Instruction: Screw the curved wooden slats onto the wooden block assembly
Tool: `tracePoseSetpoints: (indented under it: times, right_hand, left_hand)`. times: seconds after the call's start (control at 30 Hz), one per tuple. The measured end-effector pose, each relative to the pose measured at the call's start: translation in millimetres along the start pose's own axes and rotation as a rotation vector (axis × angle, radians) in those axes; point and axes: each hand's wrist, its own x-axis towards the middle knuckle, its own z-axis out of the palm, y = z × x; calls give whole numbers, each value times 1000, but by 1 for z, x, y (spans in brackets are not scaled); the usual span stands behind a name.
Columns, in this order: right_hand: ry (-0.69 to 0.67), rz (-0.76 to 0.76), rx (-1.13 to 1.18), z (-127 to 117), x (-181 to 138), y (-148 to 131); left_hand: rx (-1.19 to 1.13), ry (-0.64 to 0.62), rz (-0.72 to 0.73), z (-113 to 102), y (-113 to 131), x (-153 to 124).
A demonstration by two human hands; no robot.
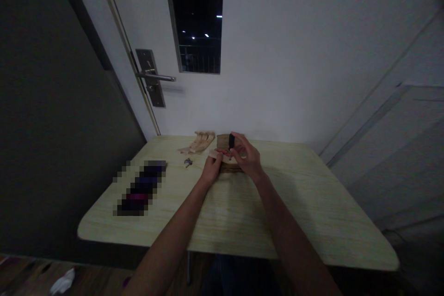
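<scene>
In my right hand (248,157) is a short black-handled screwdriver (231,141), held upright between thumb and fingers. Its tip points down at a flat beige piece (227,159) with red marks. My left hand (211,169) grips the left end of that piece, thumb on top. Beneath and behind it lies a brown slatted block (225,142), partly covered by my hands; its material is hard to tell in the dim light. A small pile of metal screws (188,162) lies left of my left hand.
Several loose beige pieces (201,141) lie at the table's back edge. A dark pixelated object (142,189) is on the left of the pale wooden table (312,212). Behind stands a white door with a metal handle (157,76) and a dark window (197,14).
</scene>
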Motion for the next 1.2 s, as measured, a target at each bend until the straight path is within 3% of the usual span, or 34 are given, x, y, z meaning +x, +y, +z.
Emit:
tracePoseSetpoints:
  times: [0.2, 0.6, 1.0, 1.2]
  right_hand:
    - [37, -9, -55, 2, -1, 2]
    - [-80, -14, 36, -1, 0, 6]
    - [3, 28, -28, 1, 1, -1]
    - [-61, -2, 43, -1, 0, 0]
  left_hand:
    - [22, 3, 10, 0, 1, -1]
    - [-14, 11, -8, -1, -1, 0]
    - [23, 6, 20, -1, 5, 0]
    - [-12, 10, 10, 0, -2, 0]
